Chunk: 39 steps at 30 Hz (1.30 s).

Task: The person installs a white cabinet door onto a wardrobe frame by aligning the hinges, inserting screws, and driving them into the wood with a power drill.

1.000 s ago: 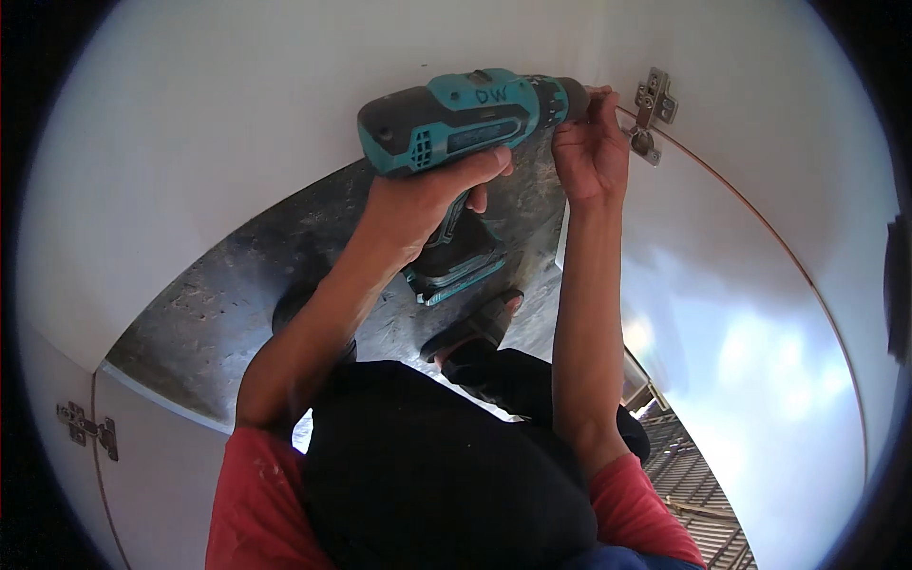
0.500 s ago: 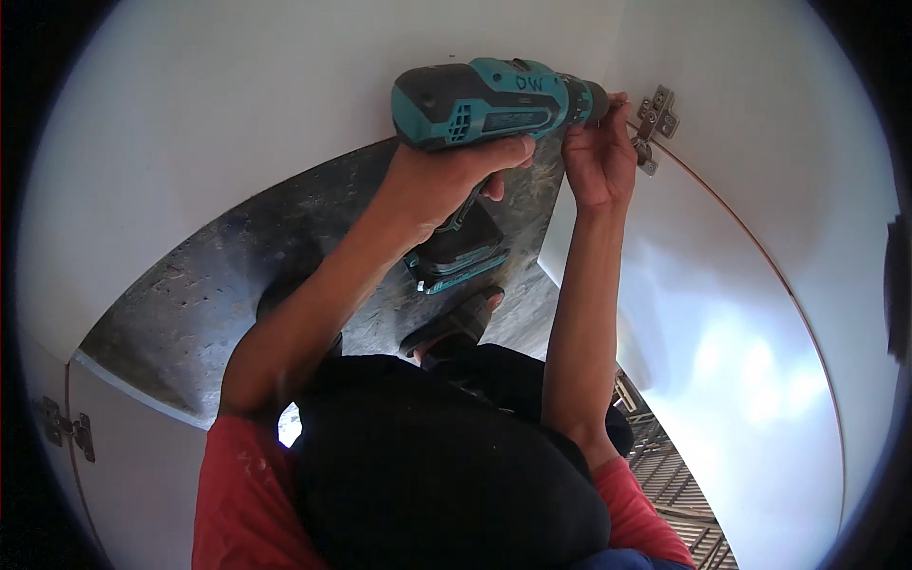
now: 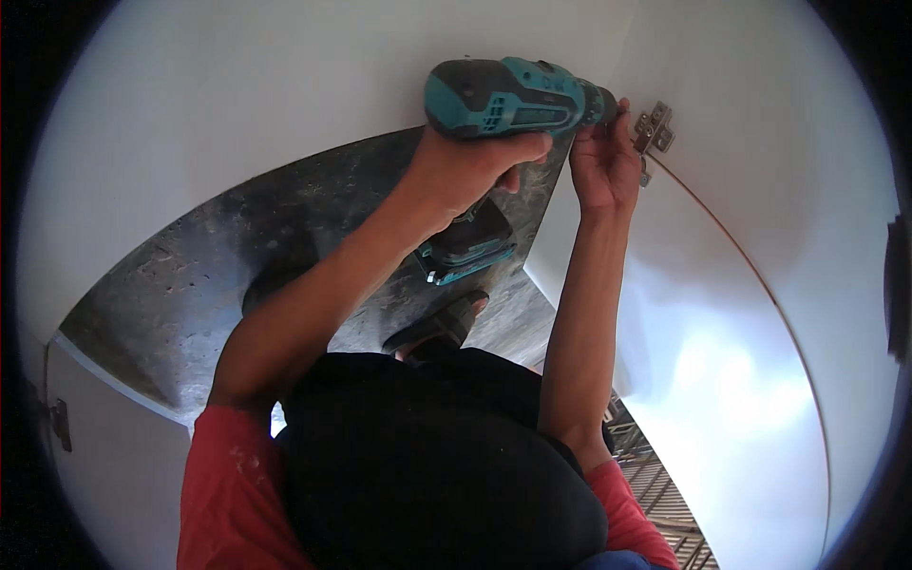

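Note:
My left hand (image 3: pixel 467 169) is wrapped round the grip of a teal-and-black cordless drill (image 3: pixel 532 106). The drill lies level, its chuck to the right and its battery (image 3: pixel 467 249) low above the floor. Just past the chuck, my right hand (image 3: pixel 606 166) is palm up with its fingertips pinched together. Whatever sits between those fingertips is hidden or too small to make out. Close beyond them, a metal cabinet hinge (image 3: pixel 655 128) is fixed where the white door (image 3: pixel 665 285) meets the white side panel (image 3: pixel 760 171).
A white panel (image 3: pixel 237 95) rises behind the drill. Below lies a worn dark grey floor (image 3: pixel 218 266), with my sandalled foot (image 3: pixel 442 328) on it. Another hinge (image 3: pixel 61 425) shows at the far left. A slatted surface (image 3: pixel 660 475) is at lower right.
The drill has shifted right, its rear end most, and my left hand went with it. My right hand stays by the chuck. The whole view has shifted slightly.

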Tool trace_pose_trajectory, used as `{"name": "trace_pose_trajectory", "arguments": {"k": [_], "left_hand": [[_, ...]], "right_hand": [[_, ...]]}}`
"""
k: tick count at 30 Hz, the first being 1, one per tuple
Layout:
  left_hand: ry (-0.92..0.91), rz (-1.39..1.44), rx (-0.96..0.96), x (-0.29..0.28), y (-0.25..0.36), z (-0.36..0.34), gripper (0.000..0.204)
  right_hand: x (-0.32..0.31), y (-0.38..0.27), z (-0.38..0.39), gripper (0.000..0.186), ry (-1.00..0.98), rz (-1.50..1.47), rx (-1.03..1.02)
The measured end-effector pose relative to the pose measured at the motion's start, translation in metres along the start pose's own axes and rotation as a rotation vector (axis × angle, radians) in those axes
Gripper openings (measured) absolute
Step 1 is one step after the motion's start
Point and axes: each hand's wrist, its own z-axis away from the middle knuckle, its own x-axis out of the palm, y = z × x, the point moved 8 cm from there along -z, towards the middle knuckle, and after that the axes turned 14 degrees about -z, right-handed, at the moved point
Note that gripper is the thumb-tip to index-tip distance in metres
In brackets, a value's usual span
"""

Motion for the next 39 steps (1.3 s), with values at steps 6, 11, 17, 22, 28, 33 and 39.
{"name": "trace_pose_trajectory", "arguments": {"k": [6,11,17,22,28,33,39], "left_hand": [[-0.007,0.009,0.031,0.007,0.003,-0.012,0.018],[-0.010,-0.025,0.050,0.009,0.002,-0.023,0.021],[-0.033,-0.053,0.043,0.011,0.001,-0.026,0.024],[-0.031,-0.067,0.082,0.011,-0.001,-0.028,0.025],[-0.029,-0.062,0.071,0.013,-0.001,-0.031,0.026],[-0.028,-0.055,0.073,0.012,-0.003,-0.034,0.026],[-0.032,-0.058,0.040,0.012,-0.005,-0.033,0.025]], "right_hand": [[-0.004,-0.011,-0.002,0.019,0.086,-0.016,-0.074],[-0.002,-0.013,-0.006,0.021,-0.023,-0.046,-0.010],[-0.019,-0.024,-0.009,0.020,0.068,-0.042,-0.085],[-0.016,-0.025,-0.009,0.019,0.044,-0.061,-0.068],[-0.019,-0.023,-0.011,0.021,0.167,-0.105,-0.125],[-0.019,-0.018,-0.011,0.019,0.191,-0.120,-0.116],[-0.020,-0.025,-0.013,0.020,0.171,-0.093,-0.186]]}}
